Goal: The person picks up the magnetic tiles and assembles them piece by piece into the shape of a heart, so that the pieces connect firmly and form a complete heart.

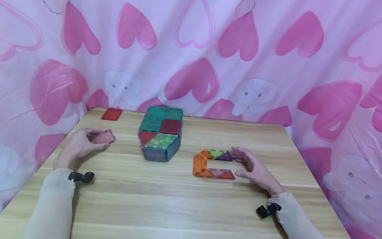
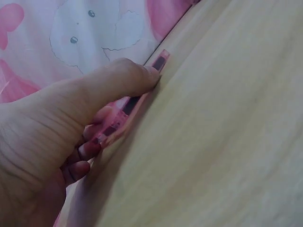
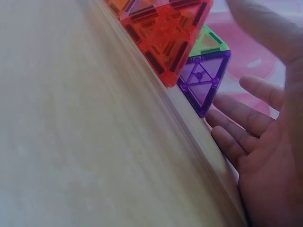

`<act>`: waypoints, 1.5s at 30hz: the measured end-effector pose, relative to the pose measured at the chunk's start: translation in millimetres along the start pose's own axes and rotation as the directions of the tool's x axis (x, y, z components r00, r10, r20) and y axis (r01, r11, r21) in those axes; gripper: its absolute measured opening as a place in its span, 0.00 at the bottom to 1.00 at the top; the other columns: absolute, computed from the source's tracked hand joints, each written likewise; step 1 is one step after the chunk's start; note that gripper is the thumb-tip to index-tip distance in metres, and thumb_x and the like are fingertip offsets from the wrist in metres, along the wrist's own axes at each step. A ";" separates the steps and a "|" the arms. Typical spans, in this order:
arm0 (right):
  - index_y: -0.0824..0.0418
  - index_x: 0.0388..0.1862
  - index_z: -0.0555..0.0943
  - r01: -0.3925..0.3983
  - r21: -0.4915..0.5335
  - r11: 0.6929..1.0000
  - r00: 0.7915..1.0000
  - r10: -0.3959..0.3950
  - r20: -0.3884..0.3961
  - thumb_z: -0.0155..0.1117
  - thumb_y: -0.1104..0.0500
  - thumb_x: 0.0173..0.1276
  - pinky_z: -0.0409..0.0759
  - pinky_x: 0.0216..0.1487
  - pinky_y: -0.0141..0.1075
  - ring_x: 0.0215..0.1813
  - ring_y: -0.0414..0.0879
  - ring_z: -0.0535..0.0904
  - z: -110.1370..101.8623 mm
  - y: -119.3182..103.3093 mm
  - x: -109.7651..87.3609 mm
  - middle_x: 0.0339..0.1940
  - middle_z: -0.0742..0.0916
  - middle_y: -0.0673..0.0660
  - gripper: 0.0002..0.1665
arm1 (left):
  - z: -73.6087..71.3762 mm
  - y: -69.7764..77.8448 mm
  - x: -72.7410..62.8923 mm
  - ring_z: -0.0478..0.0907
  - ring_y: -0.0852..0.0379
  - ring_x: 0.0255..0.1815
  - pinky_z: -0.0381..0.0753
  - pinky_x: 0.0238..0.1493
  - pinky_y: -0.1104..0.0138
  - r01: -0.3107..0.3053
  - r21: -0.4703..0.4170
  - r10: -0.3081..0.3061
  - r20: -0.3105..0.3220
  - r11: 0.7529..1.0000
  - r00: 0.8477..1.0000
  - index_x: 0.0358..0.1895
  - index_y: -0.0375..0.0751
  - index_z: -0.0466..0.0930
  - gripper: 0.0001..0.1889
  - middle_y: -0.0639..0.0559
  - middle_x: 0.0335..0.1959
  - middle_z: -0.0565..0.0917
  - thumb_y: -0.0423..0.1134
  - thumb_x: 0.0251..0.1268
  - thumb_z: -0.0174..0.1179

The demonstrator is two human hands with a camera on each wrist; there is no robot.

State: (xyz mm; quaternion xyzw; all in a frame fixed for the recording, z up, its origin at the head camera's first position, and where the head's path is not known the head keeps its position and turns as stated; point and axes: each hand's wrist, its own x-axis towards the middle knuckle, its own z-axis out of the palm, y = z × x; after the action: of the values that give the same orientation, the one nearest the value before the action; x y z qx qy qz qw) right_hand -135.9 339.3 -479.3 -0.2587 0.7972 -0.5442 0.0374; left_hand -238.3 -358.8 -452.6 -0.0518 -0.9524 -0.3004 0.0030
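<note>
My left hand (image 1: 78,146) pinches a pink translucent magnetic tile (image 1: 102,137) between thumb and fingers, left of a built block. In the left wrist view the pink tile (image 2: 128,106) is seen edge-on, close over the table. My right hand (image 1: 253,166) is spread with thumb and fingers apart, at the right end of a standing C-shaped row of magnetic tiles (image 1: 200,164). That row has orange, pink, red, green and purple pieces. In the right wrist view the fingertips are right beside the purple triangle tile (image 3: 203,80), behind the red-orange triangle tile (image 3: 165,40).
A closed block of magnetic tiles (image 1: 157,152), with green, red and blue faces, stands at the middle back. A red square tile (image 1: 112,114) lies flat at the back left corner of the wooden table (image 1: 143,205). A pink heart-print curtain (image 1: 191,49) hangs around the table.
</note>
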 end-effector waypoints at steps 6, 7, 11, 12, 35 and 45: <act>0.53 0.90 0.63 -0.032 -0.055 0.998 0.999 0.033 0.022 0.85 0.65 0.66 0.67 0.80 0.27 0.83 0.51 0.71 5.1 0.2 1.7 0.86 0.74 0.61 0.59 | -4.2 6.5 -4.3 0.76 0.44 0.60 0.77 0.47 0.71 0.063 -0.177 -0.075 -0.060 0.982 0.995 0.83 0.40 0.71 0.48 0.35 0.67 0.80 0.63 0.68 0.78; 0.52 0.90 0.63 -0.037 -0.064 0.997 0.999 0.039 0.024 0.85 0.64 0.66 0.67 0.80 0.27 0.83 0.52 0.71 5.4 0.3 2.2 0.86 0.73 0.60 0.59 | -6.7 10.8 -3.3 0.75 0.47 0.59 0.76 0.46 0.74 0.052 -0.204 -0.074 -0.100 0.978 0.992 0.83 0.42 0.72 0.47 0.38 0.66 0.80 0.62 0.69 0.77; 0.50 0.91 0.63 -0.054 -0.105 0.993 0.998 0.057 0.023 0.87 0.61 0.65 0.65 0.81 0.26 0.82 0.54 0.71 4.8 0.5 3.6 0.87 0.72 0.58 0.60 | -20.6 44.9 3.4 0.73 0.57 0.55 0.72 0.49 0.72 -0.053 -0.265 -0.023 -0.275 0.963 0.961 0.82 0.48 0.76 0.40 0.55 0.61 0.80 0.55 0.71 0.78; 0.49 0.91 0.64 -0.057 -0.112 0.992 0.998 0.060 0.021 0.87 0.60 0.65 0.65 0.80 0.26 0.82 0.55 0.71 4.8 0.4 3.7 0.87 0.73 0.57 0.60 | -23.9 57.4 4.8 0.73 0.59 0.55 0.71 0.51 0.73 -0.101 -0.282 0.007 -0.316 0.954 0.949 0.81 0.48 0.77 0.38 0.58 0.60 0.80 0.52 0.71 0.79; 0.49 0.88 0.69 -0.051 -0.192 0.980 0.999 0.051 -0.004 0.87 0.58 0.66 0.67 0.78 0.26 0.79 0.52 0.73 8.2 -2.7 2.4 0.82 0.78 0.56 0.55 | 62.8 277.0 -19.4 0.79 0.58 0.55 0.87 0.56 0.57 -0.675 -0.280 0.659 -0.165 0.682 0.734 0.68 0.50 0.87 0.35 0.56 0.56 0.84 0.49 0.54 0.87; 0.46 0.87 0.68 -0.071 -0.205 0.976 0.997 0.072 0.001 0.87 0.53 0.67 0.67 0.78 0.26 0.77 0.54 0.74 7.5 0.5 2.5 0.81 0.79 0.54 0.55 | 150.4 332.7 -21.5 0.78 0.60 0.61 0.87 0.61 0.56 -0.724 -0.289 0.756 -0.004 0.626 0.655 0.67 0.47 0.86 0.36 0.56 0.60 0.82 0.57 0.56 0.85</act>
State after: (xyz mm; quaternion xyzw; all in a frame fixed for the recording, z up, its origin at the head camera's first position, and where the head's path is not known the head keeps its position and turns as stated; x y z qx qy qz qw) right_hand -135.6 332.0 -482.3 -0.2345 0.8576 -0.4565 0.0333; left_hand -179.6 -3.9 -386.4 -0.4564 -0.7957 -0.3932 0.0634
